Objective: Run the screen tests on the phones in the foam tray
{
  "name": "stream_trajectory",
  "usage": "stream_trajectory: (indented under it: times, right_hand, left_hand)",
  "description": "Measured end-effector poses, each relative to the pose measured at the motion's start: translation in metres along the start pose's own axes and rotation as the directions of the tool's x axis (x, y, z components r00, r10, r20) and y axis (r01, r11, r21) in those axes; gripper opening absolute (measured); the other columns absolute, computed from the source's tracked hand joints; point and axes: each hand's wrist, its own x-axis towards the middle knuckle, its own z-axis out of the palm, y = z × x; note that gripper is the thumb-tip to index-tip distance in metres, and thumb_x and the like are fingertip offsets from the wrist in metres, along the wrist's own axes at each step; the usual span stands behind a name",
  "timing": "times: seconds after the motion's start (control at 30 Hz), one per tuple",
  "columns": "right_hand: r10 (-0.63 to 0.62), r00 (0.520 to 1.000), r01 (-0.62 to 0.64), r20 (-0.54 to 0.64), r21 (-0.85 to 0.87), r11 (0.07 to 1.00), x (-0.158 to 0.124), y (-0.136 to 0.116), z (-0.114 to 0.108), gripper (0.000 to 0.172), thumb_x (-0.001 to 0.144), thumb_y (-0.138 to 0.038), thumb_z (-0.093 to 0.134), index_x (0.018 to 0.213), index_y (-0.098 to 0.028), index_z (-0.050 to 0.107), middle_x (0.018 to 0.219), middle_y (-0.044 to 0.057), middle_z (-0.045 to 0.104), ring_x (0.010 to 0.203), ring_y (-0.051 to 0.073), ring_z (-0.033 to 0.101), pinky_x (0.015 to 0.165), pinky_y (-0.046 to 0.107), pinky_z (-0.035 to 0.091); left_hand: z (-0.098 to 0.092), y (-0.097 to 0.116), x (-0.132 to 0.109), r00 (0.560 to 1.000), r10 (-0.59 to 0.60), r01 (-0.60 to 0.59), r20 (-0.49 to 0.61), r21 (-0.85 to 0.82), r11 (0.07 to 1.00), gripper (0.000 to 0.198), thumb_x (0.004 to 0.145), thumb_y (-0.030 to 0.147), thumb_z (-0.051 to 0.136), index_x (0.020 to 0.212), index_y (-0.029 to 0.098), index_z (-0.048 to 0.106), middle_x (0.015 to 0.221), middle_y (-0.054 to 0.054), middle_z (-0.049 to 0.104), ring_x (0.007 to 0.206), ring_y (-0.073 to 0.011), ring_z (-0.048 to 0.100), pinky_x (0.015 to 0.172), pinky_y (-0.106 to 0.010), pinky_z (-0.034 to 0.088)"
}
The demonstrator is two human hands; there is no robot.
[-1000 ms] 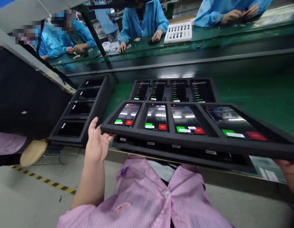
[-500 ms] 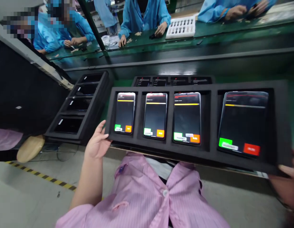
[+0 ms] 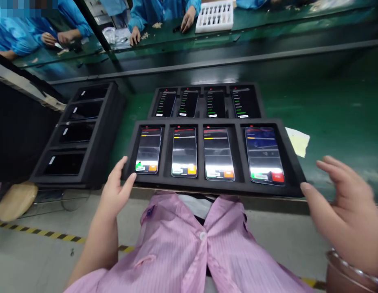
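Note:
A black foam tray point(image 3: 294, 162) lies flat at the near edge of the green bench, with several lit phones point(image 3: 184, 151) in its slots. My left hand point(image 3: 115, 191) touches the tray's left end, thumb against its near corner, fingers apart. Just off the tray's right end, my right hand point(image 3: 344, 211) hovers with fingers spread and nothing in it. A second black tray point(image 3: 262, 103) of lit phones sits right behind the first.
A third black tray point(image 3: 94, 138) with dark phones stands to the left, running away from me. A slip of pale paper point(image 3: 297, 140) lies by the near tray's right side. Across the conveyor, people in blue coats work beside a white parts tray point(image 3: 215, 16).
The near tray was held tilted up in both hands and has come down flat onto the bench. My right hand has let go and drawn off to the right; my left hand's grip has loosened.

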Motion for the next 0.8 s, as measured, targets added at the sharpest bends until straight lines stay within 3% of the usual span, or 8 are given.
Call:
stream_trajectory:
  times: [0.1, 0.2, 0.3, 0.4, 0.5, 0.57, 0.7, 0.8]
  right_hand:
    - [-0.302, 0.953, 0.303, 0.026, -0.071, 0.950, -0.001, -0.023, 0.002, 0.060, 0.105, -0.046, 0.061, 0.162, -0.034, 0.046, 0.165, 0.013, 0.044, 0.153, 0.038, 0.040, 0.128, 0.058, 0.031]
    - [-0.408, 0.902, 0.423, 0.139, -0.106, 0.900, -0.005, -0.028, 0.014, 0.057, 0.109, -0.050, 0.052, 0.161, -0.030, 0.046, 0.168, 0.018, 0.037, 0.156, 0.044, 0.031, 0.127, 0.067, 0.028]
    - [-0.414, 0.892, 0.441, 0.181, -0.147, 0.885, -0.006, -0.031, 0.025, 0.053, 0.110, -0.055, 0.045, 0.149, -0.021, 0.057, 0.167, 0.025, 0.036, 0.156, 0.051, 0.027, 0.120, 0.077, 0.031]
    - [-0.421, 0.896, 0.434, 0.140, -0.080, 0.898, 0.000, -0.049, 0.032, 0.052, 0.108, -0.052, 0.055, 0.147, -0.018, 0.056, 0.164, 0.026, 0.039, 0.155, 0.049, 0.031, 0.121, 0.074, 0.033]
    - [-0.480, 0.860, 0.486, 0.175, 0.005, 0.874, 0.006, -0.080, 0.047, 0.055, 0.108, -0.053, 0.056, 0.148, -0.016, 0.054, 0.160, 0.026, 0.043, 0.155, 0.046, 0.031, 0.123, 0.074, 0.030]
    - [-0.507, 0.829, 0.519, 0.236, 0.012, 0.855, 0.006, -0.099, 0.061, 0.055, 0.108, -0.054, 0.054, 0.147, -0.016, 0.056, 0.160, 0.027, 0.043, 0.155, 0.046, 0.031, 0.122, 0.076, 0.029]
    - [-0.482, 0.817, 0.515, 0.317, -0.024, 0.857, 0.000, -0.113, 0.076, 0.055, 0.107, -0.055, 0.054, 0.144, -0.014, 0.060, 0.161, 0.024, 0.044, 0.153, 0.046, 0.035, 0.122, 0.075, 0.030]
    - [-0.467, 0.846, 0.474, 0.259, 0.037, 0.880, -0.003, -0.101, 0.062, 0.057, 0.109, -0.054, 0.053, 0.148, -0.013, 0.054, 0.159, 0.023, 0.047, 0.154, 0.043, 0.035, 0.125, 0.071, 0.029]
  left_hand:
    - [0.000, 0.005, -0.006, 0.982, 0.176, -0.188, 0.072, 0.232, 0.954, 0.054, 0.099, 0.049, 0.067, 0.147, 0.027, 0.061, 0.167, -0.013, 0.046, 0.153, -0.0353, 0.046, 0.129, -0.056, 0.035]
    - [0.000, 0.005, -0.007, 0.973, 0.219, -0.232, 0.077, 0.301, 0.925, 0.043, 0.103, 0.048, 0.060, 0.139, 0.026, 0.068, 0.166, -0.014, 0.047, 0.149, -0.0362, 0.051, 0.122, -0.055, 0.044]
    - [0.002, 0.006, -0.008, 0.957, 0.287, -0.282, 0.038, 0.339, 0.897, 0.034, 0.102, 0.045, 0.062, 0.129, 0.027, 0.075, 0.166, -0.012, 0.047, 0.153, -0.0388, 0.045, 0.126, -0.058, 0.038]
    - [0.009, 0.024, -0.007, 0.911, 0.413, -0.384, -0.006, 0.359, 0.851, 0.040, 0.098, 0.041, 0.070, 0.136, 0.028, 0.072, 0.169, -0.011, 0.041, 0.159, -0.0431, 0.029, 0.129, -0.065, 0.025]
    - [0.027, 0.050, -0.006, 0.833, 0.550, -0.543, 0.065, 0.290, 0.788, 0.048, 0.094, 0.042, 0.075, 0.140, 0.031, 0.069, 0.171, -0.009, 0.039, 0.160, -0.0445, 0.025, 0.129, -0.067, 0.023]
    - [0.043, 0.062, -0.005, 0.804, 0.581, -0.592, 0.128, 0.256, 0.764, 0.046, 0.093, 0.046, 0.077, 0.137, 0.034, 0.071, 0.168, -0.008, 0.045, 0.160, -0.0449, 0.027, 0.129, -0.068, 0.022]
    - [0.063, 0.063, -0.006, 0.826, 0.526, -0.564, 0.205, 0.262, 0.783, 0.046, 0.091, 0.058, 0.077, 0.132, 0.036, 0.075, 0.164, -0.007, 0.050, 0.158, -0.0470, 0.028, 0.129, -0.072, 0.012]
    - [0.050, 0.056, -0.006, 0.843, 0.514, -0.536, 0.156, 0.187, 0.823, 0.065, 0.088, 0.071, 0.074, 0.141, 0.034, 0.069, 0.170, -0.008, 0.041, 0.160, -0.0470, 0.023, 0.131, -0.069, 0.014]
